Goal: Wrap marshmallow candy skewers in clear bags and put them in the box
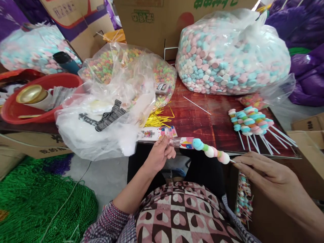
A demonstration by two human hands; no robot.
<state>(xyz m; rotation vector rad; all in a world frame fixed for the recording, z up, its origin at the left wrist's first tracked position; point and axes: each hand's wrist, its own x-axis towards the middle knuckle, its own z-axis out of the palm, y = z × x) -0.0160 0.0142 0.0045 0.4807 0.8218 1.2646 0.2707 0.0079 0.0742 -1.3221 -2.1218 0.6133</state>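
Observation:
My left hand (160,152) pinches a clear printed wrapper sleeve (174,140) at the table's front edge. My right hand (263,172) holds the stick end of a marshmallow skewer (211,151), its blue, green, white and pink pieces lined up with the blue tip at the sleeve's mouth. A pile of finished skewers (249,121) lies on the dark red table (202,121) to the right. More printed sleeves (158,132) lie just beyond my left hand.
A big bag of pastel marshmallows (233,54) stands at the back right, a bag of coloured rings (141,67) at centre, crumpled clear plastic (101,128) at left. Gold twist ties (158,118), a red basin (37,98), cardboard boxes and green netting (37,199) surround.

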